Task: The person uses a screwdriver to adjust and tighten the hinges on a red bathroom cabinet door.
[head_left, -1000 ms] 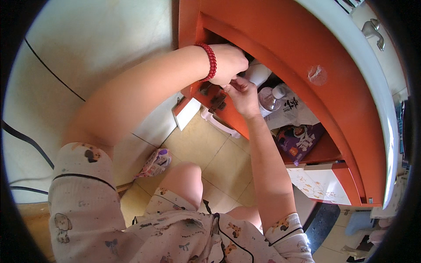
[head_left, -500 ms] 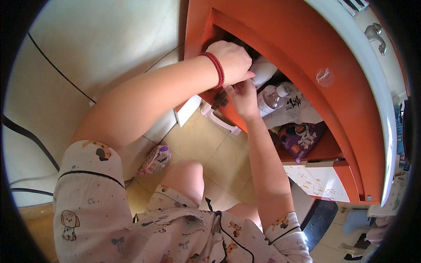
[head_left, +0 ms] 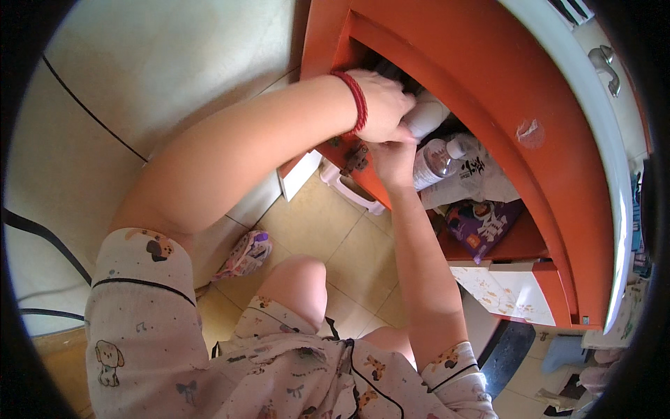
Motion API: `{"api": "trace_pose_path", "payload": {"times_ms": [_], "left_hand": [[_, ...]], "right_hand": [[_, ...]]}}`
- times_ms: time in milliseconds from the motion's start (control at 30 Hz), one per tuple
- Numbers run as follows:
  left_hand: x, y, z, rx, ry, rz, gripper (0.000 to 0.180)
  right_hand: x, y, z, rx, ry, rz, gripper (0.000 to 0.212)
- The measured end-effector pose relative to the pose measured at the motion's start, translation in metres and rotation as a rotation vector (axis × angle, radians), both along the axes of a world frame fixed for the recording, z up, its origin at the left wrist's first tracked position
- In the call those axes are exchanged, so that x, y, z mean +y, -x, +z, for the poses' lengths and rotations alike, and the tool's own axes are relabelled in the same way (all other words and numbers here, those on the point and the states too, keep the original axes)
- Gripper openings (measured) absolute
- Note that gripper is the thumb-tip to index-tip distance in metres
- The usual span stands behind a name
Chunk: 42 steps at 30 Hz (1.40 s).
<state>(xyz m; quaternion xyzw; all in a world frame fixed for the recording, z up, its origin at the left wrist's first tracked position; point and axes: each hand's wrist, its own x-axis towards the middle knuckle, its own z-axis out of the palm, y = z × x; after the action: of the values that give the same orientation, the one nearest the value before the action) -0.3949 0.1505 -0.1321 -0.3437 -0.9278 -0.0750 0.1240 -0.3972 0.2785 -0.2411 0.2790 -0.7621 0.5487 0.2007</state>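
My left hand (head_left: 380,105), with a red braided bracelet (head_left: 354,101) at the wrist, reaches into the opening of an orange cabinet (head_left: 488,84). Its fingers are curled, and what they hold is hidden. Just under it is my right hand (head_left: 392,159), touching the left; its fingers are mostly covered. A white rounded container (head_left: 428,117) lies right beside both sets of fingertips. Nearer me rests a clear plastic bottle (head_left: 434,162) with a white cap. Next to that sit a white plastic bag (head_left: 481,174) with black print and a purple packet (head_left: 483,229).
A white countertop edge (head_left: 606,160) curves above the cabinet, with a metal tap (head_left: 606,68) beyond it. An open white floral door (head_left: 504,292) hangs at the near end. Low down stand a pink plastic stool (head_left: 349,187) and a pink-purple package (head_left: 246,253) by the tiled wall.
My left hand has pushed a little further right into the cabinet, over the right hand's fingers. The right hand has shifted only slightly. More of the white container shows.
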Motion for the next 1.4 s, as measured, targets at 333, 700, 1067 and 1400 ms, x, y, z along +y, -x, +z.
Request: {"api": "trace_pose_path", "payload": {"times_ms": [333, 700, 1067, 1400], "left_hand": [[-0.005, 0.01, -0.005, 0.118, -0.09, -0.145, 0.042], [-0.008, 0.014, 0.011, -0.171, 0.068, -0.196, 0.045], [-0.008, 0.006, 0.001, -0.039, -0.088, 0.056, 0.032], [-0.018, 0.001, -0.002, -0.027, -0.136, 0.168, 0.033]], "right_hand": [[0.007, 0.008, -0.005, -0.191, -0.029, 0.063, 0.024], [0.008, 0.009, -0.001, -0.331, 0.089, -0.036, 0.029], [0.005, 0.007, 0.005, -0.265, 0.077, 0.084, 0.027], [0.004, 0.008, 0.006, -0.195, -0.038, -0.06, 0.029]]}}
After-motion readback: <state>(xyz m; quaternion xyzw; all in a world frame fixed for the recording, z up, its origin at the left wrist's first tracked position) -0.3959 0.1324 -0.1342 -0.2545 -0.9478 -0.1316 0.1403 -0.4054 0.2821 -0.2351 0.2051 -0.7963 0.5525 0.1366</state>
